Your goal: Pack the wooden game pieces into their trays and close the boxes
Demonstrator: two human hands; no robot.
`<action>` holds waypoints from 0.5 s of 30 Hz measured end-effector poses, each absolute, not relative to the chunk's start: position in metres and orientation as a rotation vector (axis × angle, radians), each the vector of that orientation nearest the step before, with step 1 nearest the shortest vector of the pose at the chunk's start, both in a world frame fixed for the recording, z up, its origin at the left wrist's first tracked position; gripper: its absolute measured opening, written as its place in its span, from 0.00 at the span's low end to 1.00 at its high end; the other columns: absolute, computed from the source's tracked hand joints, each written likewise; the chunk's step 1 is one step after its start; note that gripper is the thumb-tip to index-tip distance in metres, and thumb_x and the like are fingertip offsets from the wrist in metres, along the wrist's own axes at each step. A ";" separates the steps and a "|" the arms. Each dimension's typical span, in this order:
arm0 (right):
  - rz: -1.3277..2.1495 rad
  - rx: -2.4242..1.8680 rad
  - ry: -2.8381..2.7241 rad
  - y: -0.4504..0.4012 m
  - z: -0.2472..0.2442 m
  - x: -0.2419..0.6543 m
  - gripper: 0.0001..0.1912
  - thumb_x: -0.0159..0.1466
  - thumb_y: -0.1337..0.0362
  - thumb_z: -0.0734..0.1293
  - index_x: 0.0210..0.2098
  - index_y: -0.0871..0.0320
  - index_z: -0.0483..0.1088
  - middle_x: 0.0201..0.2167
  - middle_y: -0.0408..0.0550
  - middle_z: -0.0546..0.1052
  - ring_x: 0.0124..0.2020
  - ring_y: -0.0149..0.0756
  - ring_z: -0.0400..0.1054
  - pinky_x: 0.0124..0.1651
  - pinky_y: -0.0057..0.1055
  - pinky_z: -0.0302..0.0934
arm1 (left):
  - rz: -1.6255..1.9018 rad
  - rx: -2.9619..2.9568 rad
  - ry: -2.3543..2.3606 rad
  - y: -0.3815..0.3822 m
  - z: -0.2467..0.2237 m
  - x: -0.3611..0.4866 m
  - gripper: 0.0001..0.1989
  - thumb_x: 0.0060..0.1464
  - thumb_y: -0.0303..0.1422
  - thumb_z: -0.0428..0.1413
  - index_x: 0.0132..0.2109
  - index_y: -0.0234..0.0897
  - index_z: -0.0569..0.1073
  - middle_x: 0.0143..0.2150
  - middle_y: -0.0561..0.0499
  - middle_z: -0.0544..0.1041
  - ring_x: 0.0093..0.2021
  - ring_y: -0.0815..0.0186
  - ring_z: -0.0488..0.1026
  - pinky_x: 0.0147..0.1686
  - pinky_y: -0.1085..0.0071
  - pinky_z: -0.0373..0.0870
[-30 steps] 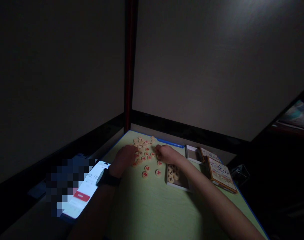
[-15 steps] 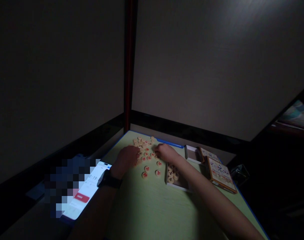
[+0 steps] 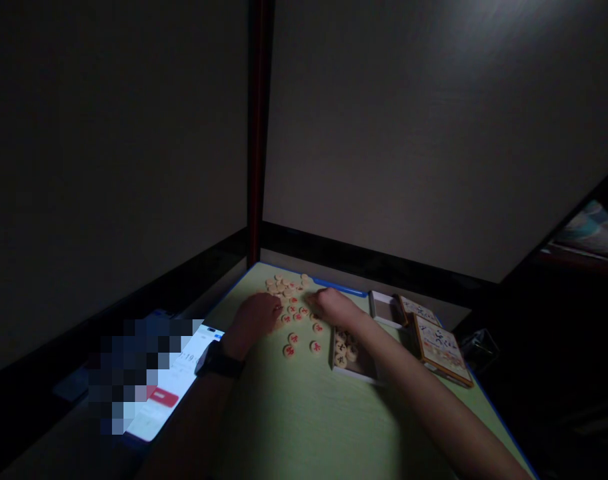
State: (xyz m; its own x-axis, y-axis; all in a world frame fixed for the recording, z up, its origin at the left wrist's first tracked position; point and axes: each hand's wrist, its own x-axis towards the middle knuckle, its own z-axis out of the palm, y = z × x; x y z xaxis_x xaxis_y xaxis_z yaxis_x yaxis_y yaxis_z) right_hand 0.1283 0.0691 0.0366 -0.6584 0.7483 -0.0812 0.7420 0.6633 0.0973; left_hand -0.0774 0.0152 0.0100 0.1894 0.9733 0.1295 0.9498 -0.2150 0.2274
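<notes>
Phone: a lit phone (image 3: 154, 424) is lying by the surface's (image 3: 304, 413) left edge.
Left hand: wearing a dark watch (image 3: 219, 360), your left hand (image 3: 254, 319) is reaching among the pieces; you are curling its fingers, but whether they are gripping one cannot be told.
Plain-faced pieces: these (image 3: 280, 289) are clustering near the far left corner.
Red-marked pieces: these (image 3: 294, 339) are lying loosely between and below your hands.
Right hand: your right hand (image 3: 334, 308) is bending low toward the far edge, its grip impossible to tell.
Near tray: a white-rimmed tray (image 3: 358, 377) is holding black-marked pieces (image 3: 341, 348) under your right forearm.
Boxes: two printed boxes (image 3: 443, 347) are lying along the right edge.
</notes>
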 end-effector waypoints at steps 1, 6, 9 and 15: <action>0.066 1.240 2.801 0.066 0.039 0.135 0.12 0.66 0.72 0.62 0.43 0.61 0.77 0.41 0.56 0.81 0.44 0.39 0.76 0.43 0.25 0.62 | 0.379 2.353 1.898 0.015 0.011 -0.077 0.13 0.62 0.29 0.49 0.41 0.34 0.79 0.43 0.41 0.80 0.45 0.58 0.76 0.47 0.65 0.67; -0.164 1.322 3.137 0.033 0.043 0.191 0.11 0.67 0.68 0.64 0.42 0.57 0.79 0.40 0.52 0.83 0.41 0.38 0.77 0.43 0.27 0.63 | 0.431 2.442 1.800 0.012 0.013 -0.069 0.13 0.62 0.28 0.48 0.38 0.35 0.77 0.42 0.43 0.80 0.44 0.60 0.75 0.47 0.65 0.67; -0.306 1.364 3.149 0.002 0.036 0.224 0.12 0.67 0.67 0.64 0.43 0.55 0.80 0.39 0.50 0.83 0.39 0.39 0.77 0.43 0.28 0.64 | 0.526 2.511 1.725 0.009 0.009 -0.058 0.14 0.63 0.28 0.46 0.38 0.35 0.77 0.42 0.44 0.79 0.45 0.60 0.74 0.49 0.64 0.67; -0.351 1.349 3.021 -0.040 0.020 0.246 0.14 0.63 0.74 0.64 0.35 0.53 0.80 0.33 0.47 0.81 0.39 0.38 0.74 0.43 0.29 0.61 | 0.632 2.616 1.538 0.005 -0.008 -0.035 0.13 0.64 0.29 0.48 0.39 0.37 0.78 0.42 0.46 0.78 0.45 0.61 0.73 0.49 0.65 0.68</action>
